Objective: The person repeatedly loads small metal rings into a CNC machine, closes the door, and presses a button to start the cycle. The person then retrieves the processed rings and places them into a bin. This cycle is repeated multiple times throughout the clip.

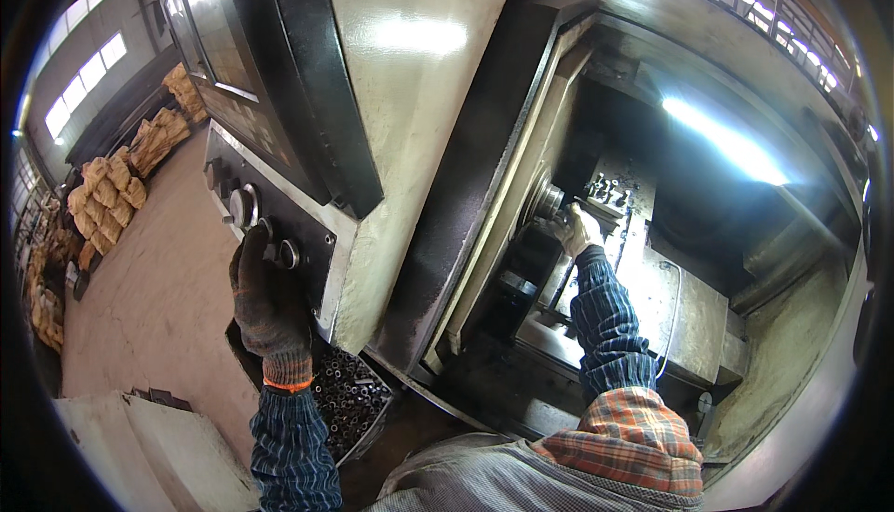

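Note:
My left hand point(269, 302), in a dark knitted glove with an orange cuff edge, is at the control panel point(314, 254) of a CNC lathe, its fingers over the buttons beside a round handwheel point(242, 206). What its fingertips press is hidden. My right hand point(578, 230), in a pale glove, reaches into the machine and touches the front of the metal chuck point(548, 199); whether a part lies between its fingers cannot be made out. Just right of the chuck stands a tool holder point(609, 194) with several upright bolts.
A bin of small metal rings point(349, 400) stands below the panel. The black door edge point(475, 177) rises between my arms. A bright tube lamp point(723, 140) lights the enclosure. Filled sacks point(105, 198) are stacked at the far left, and a pale metal cabinet point(167, 449) is at lower left.

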A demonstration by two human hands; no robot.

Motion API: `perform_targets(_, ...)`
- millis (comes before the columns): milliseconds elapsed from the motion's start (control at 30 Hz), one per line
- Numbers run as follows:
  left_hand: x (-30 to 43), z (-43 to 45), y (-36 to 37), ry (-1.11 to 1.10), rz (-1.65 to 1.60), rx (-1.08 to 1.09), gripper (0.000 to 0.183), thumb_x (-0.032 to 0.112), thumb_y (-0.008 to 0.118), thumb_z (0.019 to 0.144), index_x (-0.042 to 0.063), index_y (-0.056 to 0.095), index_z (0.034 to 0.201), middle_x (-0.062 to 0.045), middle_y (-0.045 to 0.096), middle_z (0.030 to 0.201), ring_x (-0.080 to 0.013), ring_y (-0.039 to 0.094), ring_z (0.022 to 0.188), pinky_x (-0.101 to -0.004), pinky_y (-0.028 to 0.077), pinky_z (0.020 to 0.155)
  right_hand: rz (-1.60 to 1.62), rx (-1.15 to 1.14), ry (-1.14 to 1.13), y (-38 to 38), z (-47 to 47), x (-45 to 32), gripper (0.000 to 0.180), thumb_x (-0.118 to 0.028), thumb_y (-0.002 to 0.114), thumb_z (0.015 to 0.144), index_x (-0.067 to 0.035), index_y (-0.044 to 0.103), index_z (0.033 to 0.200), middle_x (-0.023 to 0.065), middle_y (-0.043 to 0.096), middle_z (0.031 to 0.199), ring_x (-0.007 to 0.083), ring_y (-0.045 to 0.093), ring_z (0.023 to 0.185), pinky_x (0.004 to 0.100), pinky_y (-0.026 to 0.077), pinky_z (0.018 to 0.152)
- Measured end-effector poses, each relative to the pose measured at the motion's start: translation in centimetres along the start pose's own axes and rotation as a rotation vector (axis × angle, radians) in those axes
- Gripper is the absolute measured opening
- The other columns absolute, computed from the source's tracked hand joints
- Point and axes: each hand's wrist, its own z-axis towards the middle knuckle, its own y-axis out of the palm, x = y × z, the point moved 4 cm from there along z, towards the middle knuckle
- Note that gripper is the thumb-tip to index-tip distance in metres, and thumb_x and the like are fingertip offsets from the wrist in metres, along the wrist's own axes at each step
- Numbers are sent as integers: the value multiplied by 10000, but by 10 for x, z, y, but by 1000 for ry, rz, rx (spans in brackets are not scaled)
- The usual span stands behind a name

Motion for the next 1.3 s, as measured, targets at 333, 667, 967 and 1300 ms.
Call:
perform_targets(333,2,-3,-2,-59,-87,-65,424,237,411,1023,-6,514,1355,-104,530,1374,-205,507,1245,-379,361,1108,-509,6,-191,-3,1,-6,499,-343,616,965,22,546,1299,125,633,1168,203,592,1040,354,510,879)
perform_targets(667,4,-5,-3,-139,83,62,349,187,500,1003,32,569,1308,-100,564,1342,-212,546,1176,-358,434,998,-660,-40,-325,11,-13,-7,380,-206,618,956,32,613,1253,106,687,1137,166,633,948,289,491,853)
perform_targets(967,3,-5,-5,17,39,-36,346,126,455,1010,-8,544,1315,-125,561,1332,-236,532,1212,-382,437,1026,-1227,-28,-584,23,-27,-40,224,-166,666,909,-21,714,1072,104,733,907,157,656,795,292,490,761)
perform_targets(1300,10,-7,-5,40,341,-16,358,75,434,1009,-46,512,1337,-153,530,1359,-255,510,1259,-398,440,1063,-1442,-26,-474,22,-25,-51,272,-286,669,896,-23,727,934,165,693,796,289,658,755,379,482,722)
